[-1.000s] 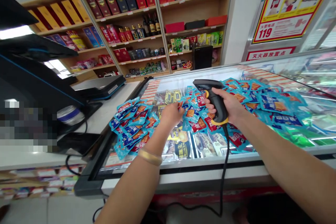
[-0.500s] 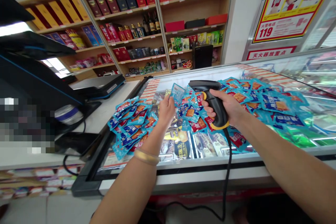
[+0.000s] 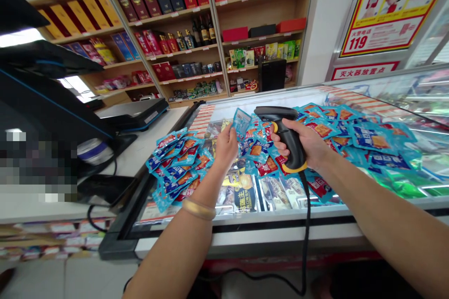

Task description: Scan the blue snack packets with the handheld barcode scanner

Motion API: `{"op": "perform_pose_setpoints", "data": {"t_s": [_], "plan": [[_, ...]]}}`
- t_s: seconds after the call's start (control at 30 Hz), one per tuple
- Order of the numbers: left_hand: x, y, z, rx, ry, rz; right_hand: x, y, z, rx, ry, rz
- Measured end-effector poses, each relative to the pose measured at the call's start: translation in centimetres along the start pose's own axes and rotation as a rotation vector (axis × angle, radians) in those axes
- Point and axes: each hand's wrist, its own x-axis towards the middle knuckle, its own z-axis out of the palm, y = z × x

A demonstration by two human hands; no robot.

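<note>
My left hand (image 3: 226,145) pinches a small blue snack packet (image 3: 241,122) by its lower edge, its pale printed back turned up. Wrapped round the handle of a black and yellow barcode scanner (image 3: 293,147) is my right hand (image 3: 308,142). The scanner's head points left, close to the packet and apart from it. Beneath both hands, blue and red snack packets (image 3: 257,149) lie loose on the glass freezer top. A second pile of packets (image 3: 177,166) is left of my left hand, and more packets (image 3: 368,138) spread out on the right.
A black cable (image 3: 306,233) hangs from the scanner over the freezer's front edge (image 3: 259,238). At left, a scale (image 3: 135,114) and a dark checkout terminal (image 3: 45,117) stand on a counter. Shelves (image 3: 168,14) of boxes and bottles line the back. Ice creams (image 3: 242,191) show through the glass.
The packet in my left hand has shifted slightly right and up, tilting more upright beside the scanner. My right hand and the scanner hold nearly the same place. The view has shifted a little.
</note>
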Motion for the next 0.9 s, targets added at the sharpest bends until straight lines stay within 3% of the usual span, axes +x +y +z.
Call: {"op": "perform_pose_setpoints", "data": {"t_s": [0.17,0.33,0.43,0.53,0.63,0.9], "plan": [[0.4,2.5,-1.6,0.285,0.046,0.258,0.8,0.5,1.6,0.008,0.000,-0.006],[0.1,5.5,-8.3,0.808,0.048,0.423,2.2,2.0,4.9,0.026,-0.070,0.038],[-1.2,5.4,-12.8,1.206,0.066,0.321,3.1,3.3,6.8,0.029,-0.115,0.085],[-2.2,4.1,-15.5,1.403,-0.086,0.112,4.0,4.6,8.2,0.033,-0.180,0.120],[-2.1,2.8,-16.2,1.438,-0.169,0.034,5.0,5.5,9.1,0.036,-0.197,0.150],[-0.7,2.4,-15.5,1.452,-0.144,0.043,5.6,6.4,8.9,0.061,-0.187,0.142]]}}
